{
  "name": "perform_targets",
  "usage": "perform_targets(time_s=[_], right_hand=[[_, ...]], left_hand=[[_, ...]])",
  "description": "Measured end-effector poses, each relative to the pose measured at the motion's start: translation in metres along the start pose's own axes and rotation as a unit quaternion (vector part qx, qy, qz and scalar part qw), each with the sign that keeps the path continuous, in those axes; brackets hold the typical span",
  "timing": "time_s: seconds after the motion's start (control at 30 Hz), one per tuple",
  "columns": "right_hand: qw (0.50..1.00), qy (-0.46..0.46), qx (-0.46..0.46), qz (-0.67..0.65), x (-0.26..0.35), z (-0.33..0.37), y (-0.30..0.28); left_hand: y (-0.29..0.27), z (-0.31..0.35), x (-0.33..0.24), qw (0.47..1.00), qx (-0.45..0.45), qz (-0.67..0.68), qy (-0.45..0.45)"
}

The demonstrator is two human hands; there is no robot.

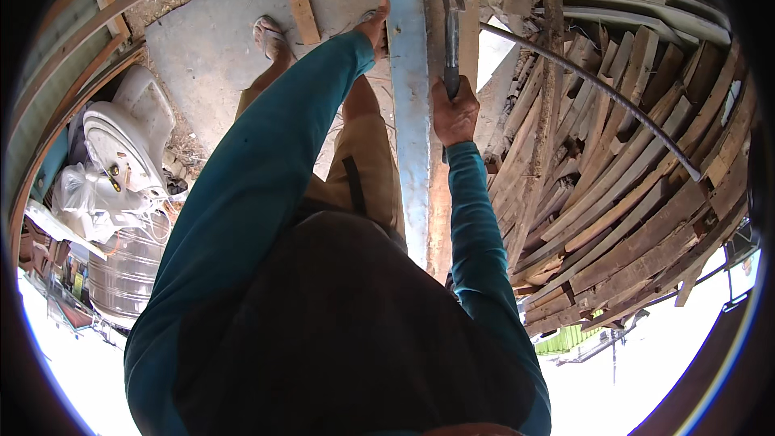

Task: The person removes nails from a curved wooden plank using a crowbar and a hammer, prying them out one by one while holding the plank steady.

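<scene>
A long board with worn light-blue paint (408, 56) runs away from me beside my right leg. At its left edge, my left hand (372, 30) is closed, the thumb lying along the edge and the other fingers mostly hidden. My right hand (456, 115) is wrapped round the dark handle of a claw hammer (451, 36). The hammer's metal head points away from me, over the bare brown wood (437, 8) just right of the blue face.
A short wood block (305, 18) lies on the concrete floor (214, 40) near my sandalled feet. Stacked timber (622, 137) fills the right side, with a dark rod (597, 81) across it. At left stand a white washbasin (121, 141) and a metal drum (123, 274).
</scene>
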State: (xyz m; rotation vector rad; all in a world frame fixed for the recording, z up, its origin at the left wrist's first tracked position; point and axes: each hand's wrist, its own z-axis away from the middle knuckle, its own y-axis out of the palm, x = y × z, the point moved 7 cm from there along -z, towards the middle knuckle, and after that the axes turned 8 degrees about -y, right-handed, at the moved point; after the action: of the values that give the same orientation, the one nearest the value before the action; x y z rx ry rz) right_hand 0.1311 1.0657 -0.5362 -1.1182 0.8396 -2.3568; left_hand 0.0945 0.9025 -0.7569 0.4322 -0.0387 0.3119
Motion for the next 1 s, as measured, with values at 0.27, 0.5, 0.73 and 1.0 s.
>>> perform_targets(time_s=[0.27,0.5,0.73,1.0], right_hand=[[0.997,-0.011,0.083,0.0,-0.001,0.057,-0.017],[0.993,-0.068,0.091,0.041,-0.018,0.051,0.01],[0.99,-0.133,-0.024,-0.037,0.04,0.066,-0.024],[0.99,-0.084,0.085,0.079,-0.003,0.043,0.013]], left_hand=[[0.004,0.022,-0.039,0.992,-0.049,-0.09,0.076],[0.01,0.032,-0.046,0.985,-0.116,-0.116,0.061],[-0.011,0.011,-0.04,0.973,-0.146,-0.173,0.049],[0.015,0.053,-0.05,0.982,-0.157,-0.102,0.028]])
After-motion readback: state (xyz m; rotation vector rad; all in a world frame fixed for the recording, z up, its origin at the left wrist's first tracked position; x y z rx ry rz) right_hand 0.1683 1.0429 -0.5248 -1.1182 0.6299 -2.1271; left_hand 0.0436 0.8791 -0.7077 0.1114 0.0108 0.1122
